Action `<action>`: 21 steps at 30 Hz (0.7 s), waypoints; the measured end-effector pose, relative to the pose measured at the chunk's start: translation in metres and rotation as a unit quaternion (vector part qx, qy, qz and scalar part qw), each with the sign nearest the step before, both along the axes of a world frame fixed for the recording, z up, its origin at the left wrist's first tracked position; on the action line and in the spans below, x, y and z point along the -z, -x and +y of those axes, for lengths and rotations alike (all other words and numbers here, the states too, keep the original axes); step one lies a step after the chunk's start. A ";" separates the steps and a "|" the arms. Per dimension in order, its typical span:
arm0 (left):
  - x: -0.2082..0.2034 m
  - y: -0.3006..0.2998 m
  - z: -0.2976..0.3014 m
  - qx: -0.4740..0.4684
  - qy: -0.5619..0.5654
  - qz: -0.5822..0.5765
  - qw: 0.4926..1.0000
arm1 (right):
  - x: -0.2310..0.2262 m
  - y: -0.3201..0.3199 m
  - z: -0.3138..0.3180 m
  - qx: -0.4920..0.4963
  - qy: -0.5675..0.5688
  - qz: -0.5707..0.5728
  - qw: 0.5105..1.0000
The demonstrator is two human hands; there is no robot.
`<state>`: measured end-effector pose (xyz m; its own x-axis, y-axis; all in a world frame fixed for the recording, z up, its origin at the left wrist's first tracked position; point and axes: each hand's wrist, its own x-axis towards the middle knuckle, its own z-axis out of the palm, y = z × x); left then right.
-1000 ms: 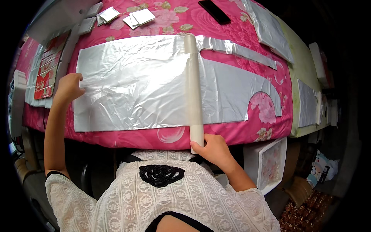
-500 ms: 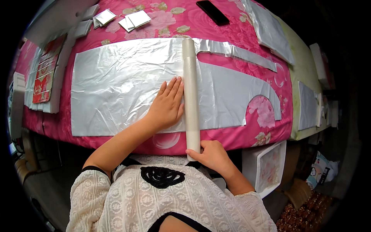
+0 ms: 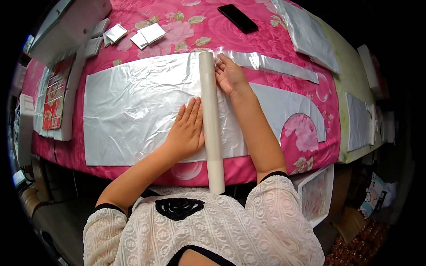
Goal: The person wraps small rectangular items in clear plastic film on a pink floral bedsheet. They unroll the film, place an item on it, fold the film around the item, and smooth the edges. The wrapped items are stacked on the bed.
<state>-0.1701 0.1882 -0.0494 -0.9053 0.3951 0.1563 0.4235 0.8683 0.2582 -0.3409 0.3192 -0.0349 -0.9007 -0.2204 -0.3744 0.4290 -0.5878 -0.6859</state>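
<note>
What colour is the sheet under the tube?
Shiny silver, wrinkled; the sheet shows best in the head view, under the tube.

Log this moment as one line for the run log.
left hand: flat on foil sheet, beside tube | right hand: on foil at tube's far end | tube: lies across sheet | phone: far side

I am pressing my left hand (image 3: 188, 131) down flat, fingers together and pointing away from me. My right hand (image 3: 230, 76) is reaching farther out, palm down, fingers spread slightly. Both forearms are stretching forward, elbows bent.
</note>
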 end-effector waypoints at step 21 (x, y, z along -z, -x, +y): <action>-0.051 0.012 -0.020 -0.010 -0.473 -0.063 0.879 | -0.102 -0.018 0.099 -0.088 -0.247 0.433 0.862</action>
